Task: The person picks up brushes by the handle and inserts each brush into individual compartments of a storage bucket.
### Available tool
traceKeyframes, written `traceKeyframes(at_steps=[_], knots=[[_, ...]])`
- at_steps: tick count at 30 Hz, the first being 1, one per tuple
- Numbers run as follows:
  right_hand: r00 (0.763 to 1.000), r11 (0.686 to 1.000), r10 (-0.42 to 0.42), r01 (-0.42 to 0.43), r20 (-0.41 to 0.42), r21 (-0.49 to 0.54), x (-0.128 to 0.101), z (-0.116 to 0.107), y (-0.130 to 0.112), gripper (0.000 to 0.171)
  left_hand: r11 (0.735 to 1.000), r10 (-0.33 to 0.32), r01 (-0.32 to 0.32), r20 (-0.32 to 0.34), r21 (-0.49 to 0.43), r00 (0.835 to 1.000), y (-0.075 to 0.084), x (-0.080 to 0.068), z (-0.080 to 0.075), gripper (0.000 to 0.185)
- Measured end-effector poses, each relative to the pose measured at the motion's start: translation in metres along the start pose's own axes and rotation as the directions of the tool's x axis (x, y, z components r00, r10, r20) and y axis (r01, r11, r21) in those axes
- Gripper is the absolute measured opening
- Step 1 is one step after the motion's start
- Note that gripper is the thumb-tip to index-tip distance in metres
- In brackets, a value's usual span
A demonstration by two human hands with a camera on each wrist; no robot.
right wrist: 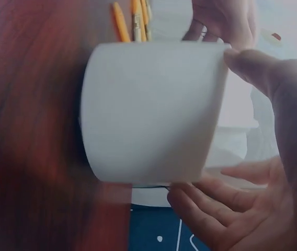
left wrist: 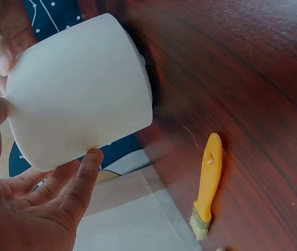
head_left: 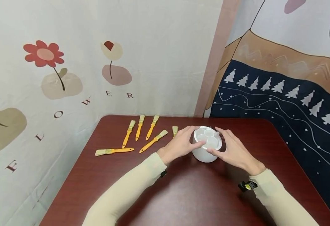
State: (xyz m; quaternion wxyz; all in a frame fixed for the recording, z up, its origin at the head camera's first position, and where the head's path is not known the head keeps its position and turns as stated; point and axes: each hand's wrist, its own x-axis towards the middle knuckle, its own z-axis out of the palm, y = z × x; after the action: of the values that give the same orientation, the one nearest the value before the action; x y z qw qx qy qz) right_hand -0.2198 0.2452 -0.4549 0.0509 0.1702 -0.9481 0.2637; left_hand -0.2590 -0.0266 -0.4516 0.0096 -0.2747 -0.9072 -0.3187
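Observation:
A white round pot (head_left: 205, 155) stands upright at the right of the table's middle, with a divided top (head_left: 213, 143) of several petal-like compartments. My left hand (head_left: 180, 142) holds it from the left, thumb near the rim and fingers round the far side. From the right, my right hand (head_left: 235, 150) holds the same pot, thumb at the near rim. In the left wrist view the pot's smooth wall (left wrist: 80, 89) shows between both hands. The right wrist view shows its opposite wall (right wrist: 148, 115), with the right thumb touching the rim edge.
Several flat paintbrushes with yellow handles lie left of the pot, among them a brush (head_left: 114, 151) lying crosswise and a slanted brush (head_left: 153, 142). Another brush (head_left: 175, 129) is partly hidden behind my left hand. The dark red table (head_left: 181, 194) meets printed cloth hangings (head_left: 165, 62).

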Motion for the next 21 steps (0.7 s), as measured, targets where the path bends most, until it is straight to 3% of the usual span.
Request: traceKeyframes(at_steps=[9,21], knots=[[0.996,0.999,-0.03,0.029,0.084,0.02,0.008,-0.001,0.002,0.116,1.0,0.017,-0.018,0.039,0.016,0.999,-0.007,-0.014,-0.01,0.079],[0.992,0.992,-0.098,0.091,0.079,0.083,0.016,0.009,0.002,0.103,1.0,0.017,-0.017,0.065,-0.011,0.998,-0.015,-0.018,-0.018,0.077]])
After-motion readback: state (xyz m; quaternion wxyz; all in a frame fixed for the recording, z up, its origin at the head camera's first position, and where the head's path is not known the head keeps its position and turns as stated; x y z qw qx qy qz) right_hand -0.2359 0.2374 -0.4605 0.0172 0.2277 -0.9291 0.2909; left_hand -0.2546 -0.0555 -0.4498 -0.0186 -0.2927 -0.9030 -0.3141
